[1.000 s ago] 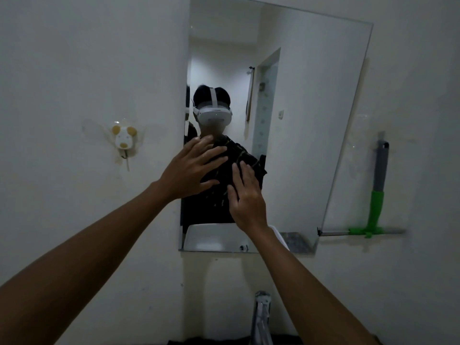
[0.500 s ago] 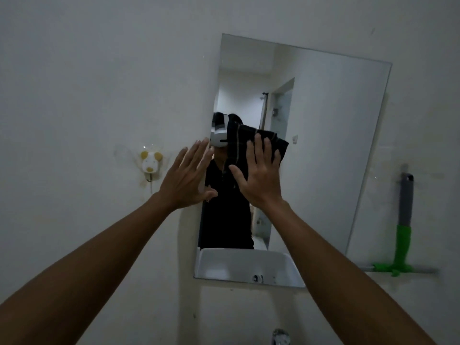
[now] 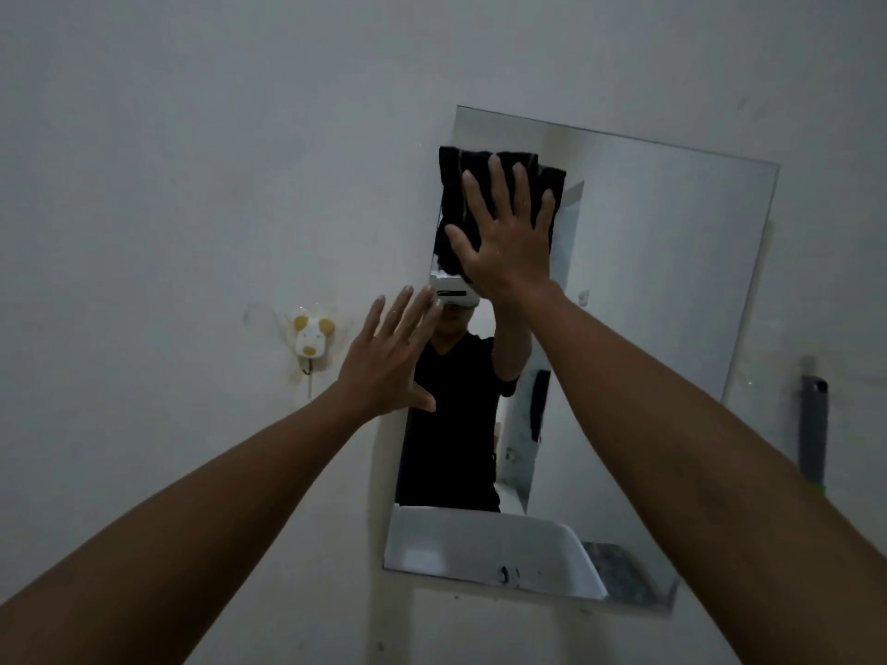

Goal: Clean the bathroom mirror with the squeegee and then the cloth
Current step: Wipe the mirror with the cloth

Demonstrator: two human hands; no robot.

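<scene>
The black cloth [image 3: 485, 204] lay flat against the upper left corner of the bathroom mirror [image 3: 662, 300], directly under the right hand [image 3: 504, 232]. Its top edge sat just below the mirror's top edge, and its left edge reached the mirror's left border. The rest of the glass stretched away to the right and downward from the cloth, so the coming wipe would most likely have to travel in one of those directions, since little room was left above or to the left.

The right fingers [image 3: 499, 184] were spread wide and pointed up, palm pressing the cloth onto the glass rather than pinching it. Nothing was clasped; the cloth seemed held only by pressure.

The left hand [image 3: 389, 357] was lower and farther left, fingers extended and slightly fanned, empty, over the mirror's left edge; whether it touched the wall or the glass could not be told. It was well below the cloth, so the right hand was the one doing the work.

The squeegee [image 3: 813, 424] hung upright against the wall to the right of the mirror, well apart from both hands, which suggests the cloth stage was under way.
</scene>
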